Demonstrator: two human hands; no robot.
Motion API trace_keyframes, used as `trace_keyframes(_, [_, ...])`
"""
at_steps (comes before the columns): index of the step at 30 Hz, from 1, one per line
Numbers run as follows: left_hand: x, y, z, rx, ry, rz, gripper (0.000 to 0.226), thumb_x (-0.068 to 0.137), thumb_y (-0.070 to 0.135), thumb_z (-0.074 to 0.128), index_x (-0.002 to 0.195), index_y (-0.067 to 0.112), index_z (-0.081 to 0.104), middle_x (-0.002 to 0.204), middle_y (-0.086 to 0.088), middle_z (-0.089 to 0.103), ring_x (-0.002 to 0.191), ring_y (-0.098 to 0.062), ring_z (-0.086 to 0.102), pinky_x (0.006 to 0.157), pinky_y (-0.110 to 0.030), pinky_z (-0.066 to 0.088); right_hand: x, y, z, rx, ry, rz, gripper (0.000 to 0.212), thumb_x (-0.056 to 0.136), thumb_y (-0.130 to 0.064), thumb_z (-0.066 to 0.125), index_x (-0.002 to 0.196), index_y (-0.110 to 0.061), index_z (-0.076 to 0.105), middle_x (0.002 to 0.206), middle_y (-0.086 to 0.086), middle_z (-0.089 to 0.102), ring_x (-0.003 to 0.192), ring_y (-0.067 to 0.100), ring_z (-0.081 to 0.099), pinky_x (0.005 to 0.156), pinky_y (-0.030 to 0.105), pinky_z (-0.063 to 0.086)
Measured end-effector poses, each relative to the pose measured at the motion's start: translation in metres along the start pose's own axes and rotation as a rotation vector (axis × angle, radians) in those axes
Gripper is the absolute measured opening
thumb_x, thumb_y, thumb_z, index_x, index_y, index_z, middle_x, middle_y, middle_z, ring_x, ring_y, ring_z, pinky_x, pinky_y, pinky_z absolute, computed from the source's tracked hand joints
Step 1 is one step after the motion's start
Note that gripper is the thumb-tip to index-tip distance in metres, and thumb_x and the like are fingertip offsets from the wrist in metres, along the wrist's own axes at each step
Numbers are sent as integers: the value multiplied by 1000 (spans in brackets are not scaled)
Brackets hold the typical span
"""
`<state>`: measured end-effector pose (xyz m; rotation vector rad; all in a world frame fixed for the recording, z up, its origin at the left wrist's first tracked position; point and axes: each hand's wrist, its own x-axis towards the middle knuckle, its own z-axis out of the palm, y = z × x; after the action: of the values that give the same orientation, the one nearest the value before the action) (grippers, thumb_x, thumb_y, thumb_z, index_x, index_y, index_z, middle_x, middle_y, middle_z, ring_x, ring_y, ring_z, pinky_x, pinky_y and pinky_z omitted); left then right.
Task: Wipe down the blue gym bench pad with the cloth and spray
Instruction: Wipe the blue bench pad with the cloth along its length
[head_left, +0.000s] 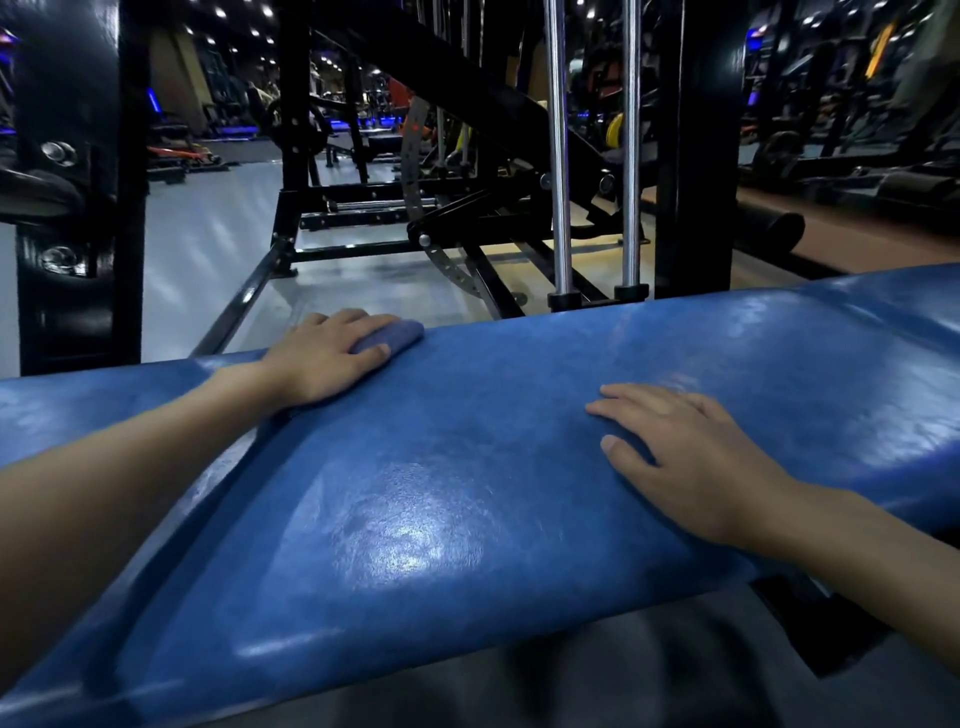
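Note:
The blue gym bench pad (467, 467) stretches across the view from lower left to right, glossy with a bright sheen in its middle. My left hand (324, 358) lies at the pad's far edge, pressing a folded blue cloth (395, 332) against it; only the cloth's end shows past my fingers. My right hand (691, 457) rests flat on the pad's right part, fingers spread, holding nothing. No spray bottle is in view.
Behind the pad stands a black machine frame (691, 156) with two chrome guide rods (558, 156). A black upright post (78, 182) rises at the left. Grey floor (208, 234) and more gym machines lie beyond.

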<state>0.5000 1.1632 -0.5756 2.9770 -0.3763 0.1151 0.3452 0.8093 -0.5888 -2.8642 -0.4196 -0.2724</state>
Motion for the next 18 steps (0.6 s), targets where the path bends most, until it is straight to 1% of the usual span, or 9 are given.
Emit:
trace_keyframes(3, [-18, 23, 3, 11, 8, 74, 74, 77, 75, 17, 147, 52, 25, 156, 10, 32, 134, -31, 33, 114, -44, 24, -1, -2, -1, 13, 4, 9, 43, 98, -43, 33, 140, -37, 40, 153, -18, 29, 140, 0, 19, 115, 31, 7])
trace_keyframes(5, [-44, 48, 3, 3, 11, 181, 72, 78, 73, 16, 147, 52, 26, 155, 10, 34, 133, -27, 34, 114, -45, 25, -1, -2, -2, 23, 1, 13, 42, 98, -42, 33, 140, -38, 40, 153, -18, 29, 140, 0, 19, 114, 31, 6])
trace_keyframes(8, [-100, 97, 6, -6, 23, 487, 57, 90, 65, 26, 145, 50, 29, 152, 9, 39, 127, -26, 42, 109, -47, 33, 0, -2, -3, 40, -11, 21, 42, 98, -42, 36, 139, -37, 42, 153, -17, 31, 140, 0, 20, 114, 30, 7])
trace_keyframes(10, [-139, 127, 5, -2, 27, 689, 51, 96, 57, 32, 146, 49, 28, 151, 10, 38, 126, -24, 42, 107, -43, 35, 2, -1, -3, 47, 1, 26, 40, 97, -41, 39, 137, -37, 46, 151, -16, 35, 140, 0, 23, 113, 30, 11])
trace_keyframes(11, [-153, 136, 5, 7, 23, 749, 50, 98, 55, 32, 147, 49, 26, 152, 12, 34, 127, -22, 39, 108, -40, 34, 3, 0, -4, 51, 16, 31, 40, 97, -40, 41, 136, -35, 48, 151, -14, 37, 139, 1, 25, 113, 31, 13])
trace_keyframes(13, [-162, 142, 1, 3, 9, 775, 50, 99, 55, 30, 148, 51, 23, 153, 16, 29, 130, -18, 34, 109, -37, 32, 4, -2, -8, 66, 52, 34, 40, 97, -37, 42, 136, -32, 50, 150, -11, 40, 139, 3, 28, 113, 31, 17])
trace_keyframes(15, [-150, 135, -1, -23, -17, 753, 50, 99, 57, 29, 148, 50, 22, 152, 17, 28, 129, -13, 34, 109, -35, 30, 5, -8, -9, 85, 79, 17, 41, 98, -35, 42, 138, -30, 49, 150, -11, 39, 140, 4, 28, 114, 32, 18])
trace_keyframes(18, [-111, 111, 1, -24, -40, 652, 54, 96, 61, 26, 148, 48, 26, 152, 13, 31, 131, -15, 35, 113, -35, 25, 2, -17, -4, 76, 32, -5, 44, 99, -36, 38, 142, -33, 42, 154, -11, 34, 143, 4, 22, 118, 36, 17])
